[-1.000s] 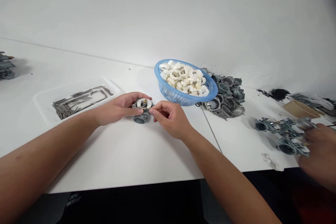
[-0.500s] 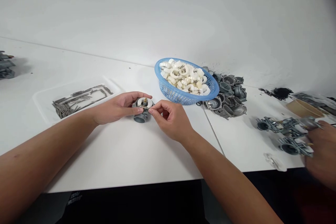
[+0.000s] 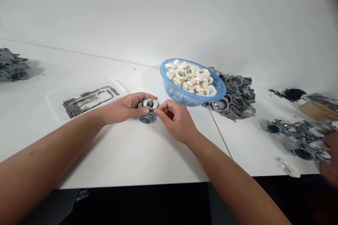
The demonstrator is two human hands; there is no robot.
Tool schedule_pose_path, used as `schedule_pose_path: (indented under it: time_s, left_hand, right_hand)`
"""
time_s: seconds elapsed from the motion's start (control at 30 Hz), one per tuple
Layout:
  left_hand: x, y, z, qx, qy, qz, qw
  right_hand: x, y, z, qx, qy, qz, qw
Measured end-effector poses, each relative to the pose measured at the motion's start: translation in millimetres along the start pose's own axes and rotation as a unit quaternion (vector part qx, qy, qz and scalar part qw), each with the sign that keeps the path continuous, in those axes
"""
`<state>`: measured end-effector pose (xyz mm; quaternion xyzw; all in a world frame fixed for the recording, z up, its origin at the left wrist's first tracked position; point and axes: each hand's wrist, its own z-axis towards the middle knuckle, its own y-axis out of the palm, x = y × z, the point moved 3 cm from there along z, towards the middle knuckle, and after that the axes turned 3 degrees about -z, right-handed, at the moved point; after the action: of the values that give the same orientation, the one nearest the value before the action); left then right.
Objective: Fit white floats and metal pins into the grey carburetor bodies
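A grey metal carburetor body (image 3: 146,118) rests on the white table, with its open underside facing up. A white ring-shaped float (image 3: 155,103) sits in it around a brass jet (image 3: 151,101). My left hand (image 3: 125,108) wraps round the carburetor from the left, its thumb pressing near the float's hinge. My right hand (image 3: 175,119) is closed in a pinch at the right side of that hinge, holding the end of a thin metal pin mostly hidden by the fingertips.
A clear tray (image 3: 54,110) of metal pins (image 3: 79,107) lies left. Behind my right hand stands a blue basket (image 3: 174,89) of white floats (image 3: 188,77), beside piled carburetor bodies (image 3: 239,95). Further right are carburetors (image 3: 303,130), a loose float (image 3: 287,167) and a co-worker's blurred hand (image 3: 330,158).
The whole view has shifted slightly, moving things rightward in it. My hands keep their hold on the carburetor and pin. The co-worker's hand has moved lower at the right edge.
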<state>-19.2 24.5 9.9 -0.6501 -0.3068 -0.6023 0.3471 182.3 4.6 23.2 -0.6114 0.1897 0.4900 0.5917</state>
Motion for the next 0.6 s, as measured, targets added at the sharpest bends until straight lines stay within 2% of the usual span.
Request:
schedule_pose_path:
  time_s: [0.2, 0.33, 0.6]
  left_hand:
    - [-3.6, -0.7, 0.7, 0.002, 0.003, -0.016, 1.000]
    - [-4.6, -0.4, -0.8, 0.005, -0.005, -0.005, 1.000]
    - [-1.7, 3.0, -1.8, 0.010, 0.005, -0.016, 1.000]
  right_hand:
    - [3.9, 0.6, 3.9, -0.020, 0.023, 0.039, 0.999]
    - [4.7, 1.1, 5.5, -0.018, 0.015, 0.061, 0.998]
    - [1.9, 0.3, 2.3, 0.008, -0.001, 0.009, 1.000]
